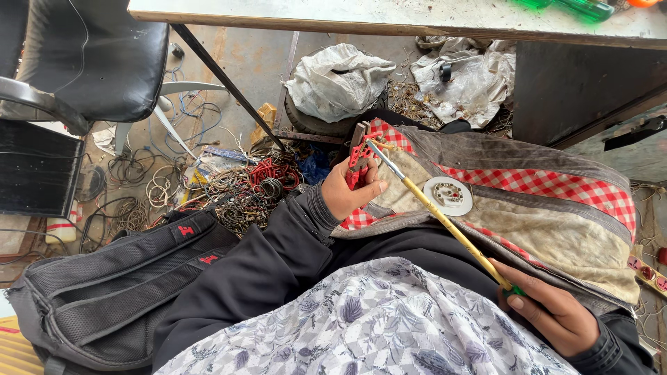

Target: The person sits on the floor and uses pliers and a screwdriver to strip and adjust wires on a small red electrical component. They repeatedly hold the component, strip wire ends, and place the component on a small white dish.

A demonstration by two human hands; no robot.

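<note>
1. My left hand (349,189) is closed around a small red part (360,161) with a grey piece at its top, holding it upright over my lap, fingers wrapped round its lower half.
2. My right hand (556,312) grips the handle end of a long yellow screwdriver (445,221); a bit of green shows at the butt, just under my thumb.
3. The screwdriver runs on a slant from lower right to upper left, and its metal tip meets the top of the red part held in my left hand.
4. Across my lap lies a worn cloth (556,229), grey-brown with bands of red-and-white check.
5. A round white disc (448,195) rests flat on that cloth, just beside the screwdriver's shaft and apart from both hands.
6. A black backpack (104,292) with red marks sits at my left side, touching my dark sleeve.
7. On the floor beyond it lies a tangle of wires (236,191), red, yellow and bare-coloured coils mixed together.
8. A black chair (90,62) stands at upper left; a table edge (389,17) runs across the top, with crumpled white sacks (337,80) beneath it.
</note>
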